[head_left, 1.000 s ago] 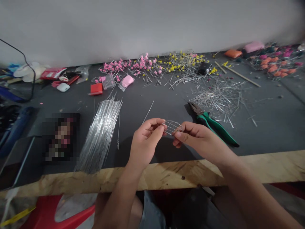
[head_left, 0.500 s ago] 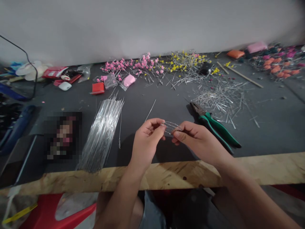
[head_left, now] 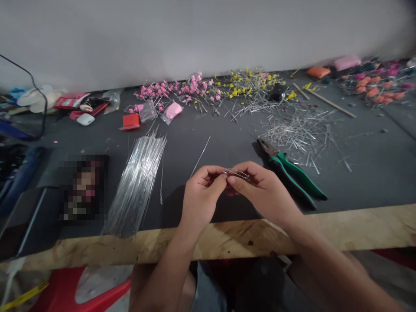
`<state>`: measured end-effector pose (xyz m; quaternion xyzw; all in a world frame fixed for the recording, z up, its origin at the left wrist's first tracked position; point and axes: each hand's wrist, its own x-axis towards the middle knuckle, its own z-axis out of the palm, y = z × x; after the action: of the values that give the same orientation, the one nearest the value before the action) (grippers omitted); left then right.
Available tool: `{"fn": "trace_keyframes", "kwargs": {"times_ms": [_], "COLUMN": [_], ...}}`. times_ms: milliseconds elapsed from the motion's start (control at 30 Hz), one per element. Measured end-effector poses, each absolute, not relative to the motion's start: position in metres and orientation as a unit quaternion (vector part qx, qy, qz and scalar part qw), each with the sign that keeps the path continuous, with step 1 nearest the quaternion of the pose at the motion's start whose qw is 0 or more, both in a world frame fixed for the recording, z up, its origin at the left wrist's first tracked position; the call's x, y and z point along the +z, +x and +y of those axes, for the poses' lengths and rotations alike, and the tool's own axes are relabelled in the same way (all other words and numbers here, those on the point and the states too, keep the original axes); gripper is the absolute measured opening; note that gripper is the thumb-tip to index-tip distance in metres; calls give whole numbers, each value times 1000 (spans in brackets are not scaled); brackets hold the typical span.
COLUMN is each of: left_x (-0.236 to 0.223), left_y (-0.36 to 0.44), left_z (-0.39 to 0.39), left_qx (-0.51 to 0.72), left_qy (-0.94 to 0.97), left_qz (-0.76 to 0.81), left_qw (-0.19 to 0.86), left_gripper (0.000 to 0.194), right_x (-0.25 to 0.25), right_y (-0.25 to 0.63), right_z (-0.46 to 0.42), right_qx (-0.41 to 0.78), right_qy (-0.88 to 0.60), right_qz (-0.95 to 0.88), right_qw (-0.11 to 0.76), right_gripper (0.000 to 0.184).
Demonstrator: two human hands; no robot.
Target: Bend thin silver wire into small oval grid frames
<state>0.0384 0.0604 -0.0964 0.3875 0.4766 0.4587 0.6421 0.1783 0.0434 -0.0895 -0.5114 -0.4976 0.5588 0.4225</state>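
Thin silvery wire (head_left: 239,174) is pinched between my two hands above the table's front part. My left hand (head_left: 205,190) closes thumb against fingers on its left end. Beside it, fingertips nearly touching, my right hand (head_left: 253,186) is closed on the same wire, whose bent loops show over the right fingers. The exact shape inside the fingers is hidden. Just right of my right hand lie green-handled pliers (head_left: 292,175), jaws pointing away. A single straight wire (head_left: 200,157) lies behind my left hand, and a twisted wire piece (head_left: 161,182) lies further left.
A bundle of straight wires (head_left: 138,182) lies at left. Along the back are pink-tipped wires (head_left: 195,86), yellow-tipped wires (head_left: 250,82) and orange pieces (head_left: 373,89). Loose cut wires (head_left: 295,132) spread behind the pliers. Clay packets, including a red one (head_left: 131,121), sit back left.
My right hand has moved left until it is close against my left hand. The wire strands that were stretched between them now show as loops over the right fingers.
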Motion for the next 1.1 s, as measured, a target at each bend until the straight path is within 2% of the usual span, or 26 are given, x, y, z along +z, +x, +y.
{"fn": "trace_keyframes", "kwargs": {"times_ms": [233,400,633,933,1100], "left_x": [-93,-92,-89,-89,-89], "left_y": [39,37,32,28,32], "left_z": [59,58,60,59,59], "left_qx": [464,463,449,424,435], "left_qy": [419,459,463,537,499], "left_qz": [470,453,404,393,430], "left_qw": [623,608,648,615,614], "left_gripper": [4,5,11,8,11], "right_x": [-90,-89,-89,-86,-84], "right_y": [177,178,182,190,191], "right_z": [45,47,49,45,42], "right_qx": [516,565,656,652,635], "right_qy": [-540,-503,-447,-442,-454], "right_qz": [-491,-450,-389,-403,-406], "right_qw": [449,475,467,466,475], "right_gripper": [13,13,19,17,19]}}
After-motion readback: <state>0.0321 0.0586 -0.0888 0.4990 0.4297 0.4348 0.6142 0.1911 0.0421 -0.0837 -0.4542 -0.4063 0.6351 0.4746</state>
